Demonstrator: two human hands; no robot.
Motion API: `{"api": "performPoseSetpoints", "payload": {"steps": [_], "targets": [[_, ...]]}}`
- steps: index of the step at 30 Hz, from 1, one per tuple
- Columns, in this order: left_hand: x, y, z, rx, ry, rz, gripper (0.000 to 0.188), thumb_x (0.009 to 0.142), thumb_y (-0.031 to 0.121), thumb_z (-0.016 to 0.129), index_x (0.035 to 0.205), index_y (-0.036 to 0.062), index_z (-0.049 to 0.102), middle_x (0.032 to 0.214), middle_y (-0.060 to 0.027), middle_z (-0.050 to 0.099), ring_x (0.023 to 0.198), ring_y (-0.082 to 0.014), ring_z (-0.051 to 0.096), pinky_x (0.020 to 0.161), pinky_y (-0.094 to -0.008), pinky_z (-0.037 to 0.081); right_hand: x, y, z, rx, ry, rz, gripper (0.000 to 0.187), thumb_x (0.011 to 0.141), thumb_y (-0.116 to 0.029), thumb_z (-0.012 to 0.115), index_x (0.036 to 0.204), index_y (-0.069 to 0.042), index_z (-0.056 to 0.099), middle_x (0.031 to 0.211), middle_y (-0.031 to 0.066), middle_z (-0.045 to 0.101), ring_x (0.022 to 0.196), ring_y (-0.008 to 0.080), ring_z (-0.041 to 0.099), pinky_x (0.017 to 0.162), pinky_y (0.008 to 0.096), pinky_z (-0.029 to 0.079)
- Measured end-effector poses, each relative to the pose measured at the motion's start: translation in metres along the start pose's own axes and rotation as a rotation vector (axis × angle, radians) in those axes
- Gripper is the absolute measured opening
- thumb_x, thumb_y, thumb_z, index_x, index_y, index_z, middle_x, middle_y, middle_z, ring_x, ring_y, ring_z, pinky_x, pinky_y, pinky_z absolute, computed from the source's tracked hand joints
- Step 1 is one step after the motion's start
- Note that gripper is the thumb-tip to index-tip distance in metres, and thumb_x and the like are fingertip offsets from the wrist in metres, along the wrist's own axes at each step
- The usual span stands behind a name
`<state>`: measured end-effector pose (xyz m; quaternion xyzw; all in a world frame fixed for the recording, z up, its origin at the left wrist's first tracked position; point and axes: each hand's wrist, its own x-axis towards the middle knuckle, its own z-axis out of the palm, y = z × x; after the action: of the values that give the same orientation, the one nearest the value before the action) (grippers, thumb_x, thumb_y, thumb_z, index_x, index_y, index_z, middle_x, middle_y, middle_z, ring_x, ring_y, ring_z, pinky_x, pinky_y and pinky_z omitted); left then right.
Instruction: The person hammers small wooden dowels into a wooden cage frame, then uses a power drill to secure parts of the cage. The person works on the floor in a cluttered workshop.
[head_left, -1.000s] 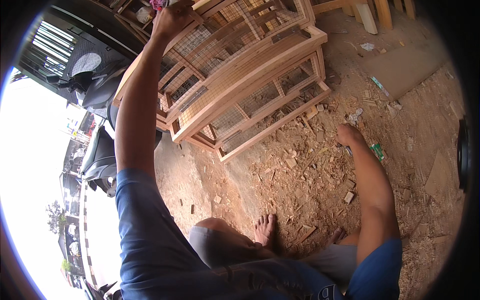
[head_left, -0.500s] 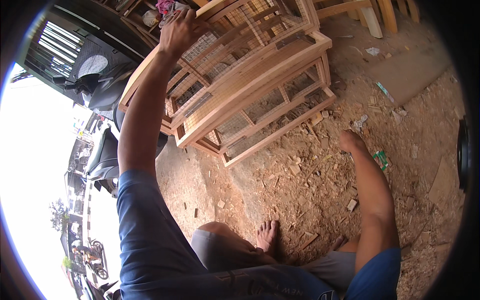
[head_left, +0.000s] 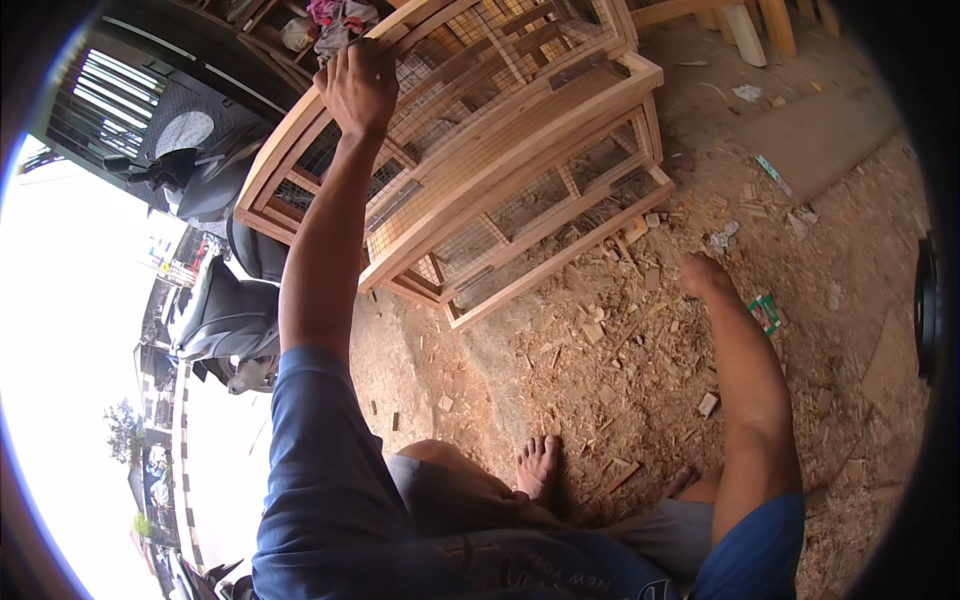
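Hands well apart: left hand (head_left: 357, 92) hooked over top rail (head_left: 288, 136) of mesh-sided wooden cage (head_left: 520, 180), on shaving-strewn floor (head_left: 590, 375); right hand (head_left: 703, 276) looks fisted off cage's lower right corner—contents hidden. Seemingly steadying step—next move calls for firm left grip.

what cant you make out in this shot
In the head view:
Right hand: too small and closed to show whether it holds anything.
Left hand: its own back hides its palm.
Wooden mesh frame: top part cut off by the upper edge.
Black object: cut off by the lens rim.
Street: washed out by glare.
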<state>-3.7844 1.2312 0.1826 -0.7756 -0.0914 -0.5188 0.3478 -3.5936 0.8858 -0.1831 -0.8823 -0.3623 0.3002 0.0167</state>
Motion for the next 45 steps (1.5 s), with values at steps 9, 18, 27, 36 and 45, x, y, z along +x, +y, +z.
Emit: {"api": "performPoseSetpoints", "payload": {"steps": [9, 18, 27, 36, 45], "targets": [[-0.001, -0.015, 0.001, -0.003, -0.052, 0.027, 0.01, 0.085, 0.025, 0.073, 0.094, 0.0205, 0.072, 0.098, -0.0002, 0.074, 0.096, -0.0247, 0.068, 0.086, -0.0413, 0.047, -0.005, 0.006, 0.002, -0.036, 0.026, -0.038, 0.03, 0.096, -0.015, 0.06, 0.118, 0.005, 0.064, 0.122, 0.0217, 0.067, 0.11, 0.035, 0.067, 0.094, 0.0464, 0.055], [-0.002, -0.038, 0.023, 0.057, -0.029, 0.118, 0.029, 0.087, 0.047, 0.074, 0.1, 0.0207, 0.072, 0.098, -0.0025, 0.073, 0.094, -0.0269, 0.069, 0.082, -0.0486, 0.048, 0.013, 0.013, 0.016, -0.034, 0.106, -0.031, 0.029, 0.09, 0.001, 0.056, 0.118, 0.004, 0.062, 0.122, 0.021, 0.066, 0.11, 0.0329, 0.067, 0.092, 0.0428, 0.058], [0.015, -0.055, 0.03, 0.104, -0.049, 0.278, 0.048, 0.081, 0.054, 0.08, 0.106, 0.0133, 0.075, 0.096, -0.0044, 0.076, 0.083, -0.0253, 0.074, 0.073, -0.0413, 0.058, 0.021, 0.003, 0.021, 0.583, 0.276, 0.107, 0.05, 0.093, -0.041, 0.058, 0.128, -0.007, 0.064, 0.128, 0.0207, 0.065, 0.122, 0.0291, 0.061, 0.104, 0.0414, 0.048], [0.02, -0.06, 0.029, 0.034, -0.088, 0.285, 0.031, 0.084, 0.037, 0.08, 0.101, 0.0121, 0.073, 0.098, -0.0052, 0.075, 0.087, -0.028, 0.072, 0.073, -0.0438, 0.058, 0.038, -0.009, 0.016, -0.097, 0.226, -0.098, 0.019, 0.093, -0.004, 0.06, 0.111, 0.002, 0.063, 0.107, 0.018, 0.068, 0.095, 0.0267, 0.069, 0.079, 0.039, 0.062], [0.014, -0.065, 0.028, 0.112, -0.109, 0.356, 0.041, 0.083, 0.042, 0.079, 0.113, 0.0151, 0.071, 0.112, -0.0025, 0.071, 0.099, -0.0267, 0.069, 0.083, -0.0438, 0.056, 0.062, 0.008, 0.03, -0.069, 0.126, -0.122, 0.01, 0.093, -0.005, 0.06, 0.097, 0.003, 0.064, 0.099, 0.0183, 0.069, 0.088, 0.0261, 0.069, 0.077, 0.0383, 0.062]]}}
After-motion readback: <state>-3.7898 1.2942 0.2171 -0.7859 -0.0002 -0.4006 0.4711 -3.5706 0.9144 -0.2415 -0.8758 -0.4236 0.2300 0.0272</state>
